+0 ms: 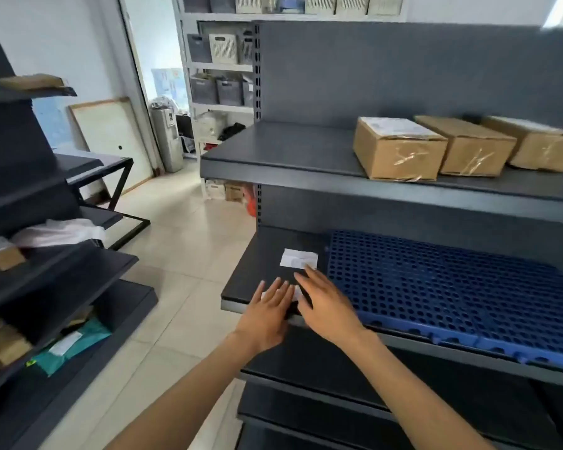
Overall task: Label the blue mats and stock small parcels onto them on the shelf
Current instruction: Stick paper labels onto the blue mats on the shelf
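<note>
Both hands, left hand (267,311) and right hand (327,305), press flat with fingers (306,277) spread, gripping nothing, on a flimsy paper label (295,292) low centre, likely best pinched by an edge.

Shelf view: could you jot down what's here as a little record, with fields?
upper shelf: three boxes in a row
lower shelf: blue mat, no parcels on it
bare shelf left of mat: white label
left hand: flat at the shelf's front edge, over a white slip
right hand: flat beside it, fingertips near the label
holding: cannot tell
</note>
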{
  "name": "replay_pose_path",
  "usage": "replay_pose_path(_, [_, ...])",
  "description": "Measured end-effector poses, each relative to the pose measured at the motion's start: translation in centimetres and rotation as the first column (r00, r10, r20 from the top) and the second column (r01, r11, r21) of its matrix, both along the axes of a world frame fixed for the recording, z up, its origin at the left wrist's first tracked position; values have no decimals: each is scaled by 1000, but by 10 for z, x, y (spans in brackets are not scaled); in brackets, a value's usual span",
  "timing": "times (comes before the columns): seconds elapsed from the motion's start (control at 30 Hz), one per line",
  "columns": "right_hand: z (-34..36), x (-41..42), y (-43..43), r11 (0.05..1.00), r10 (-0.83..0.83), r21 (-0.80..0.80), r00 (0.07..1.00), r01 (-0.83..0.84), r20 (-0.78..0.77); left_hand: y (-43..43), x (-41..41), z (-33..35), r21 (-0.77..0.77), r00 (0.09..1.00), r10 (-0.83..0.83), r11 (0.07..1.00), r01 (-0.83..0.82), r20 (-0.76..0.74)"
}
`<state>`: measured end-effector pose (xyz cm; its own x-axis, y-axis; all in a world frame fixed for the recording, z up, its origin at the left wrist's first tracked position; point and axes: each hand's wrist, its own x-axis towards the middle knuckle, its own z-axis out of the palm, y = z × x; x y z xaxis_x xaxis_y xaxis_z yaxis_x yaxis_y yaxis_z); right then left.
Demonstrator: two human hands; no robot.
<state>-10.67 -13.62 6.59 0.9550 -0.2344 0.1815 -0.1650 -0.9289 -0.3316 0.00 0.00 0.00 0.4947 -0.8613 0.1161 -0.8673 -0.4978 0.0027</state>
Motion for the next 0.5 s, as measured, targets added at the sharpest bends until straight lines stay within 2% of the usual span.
replay_pose_path(0.13, [2, 51, 10, 984, -100, 137, 989, 115, -107, 30, 46, -7, 23, 972, -223, 975, 222, 75])
replay_pose_path(0.27, [-14, 94, 15, 989, -119, 71, 983, 130, -142, 75, 75, -8, -32, 933, -348, 935, 352, 88])
replay_pose_path(0.37, [-24, 116, 14, 986, -167, -57, 953, 158, -252, 105, 101, -4, -154, 946, -304, 935, 319, 115])
replay_pose_path(0.5, [-37, 119, 24, 978, -209, -71, 902, 197, -378, 120, 128, 10, -235, 980, -176, 952, 194, 96])
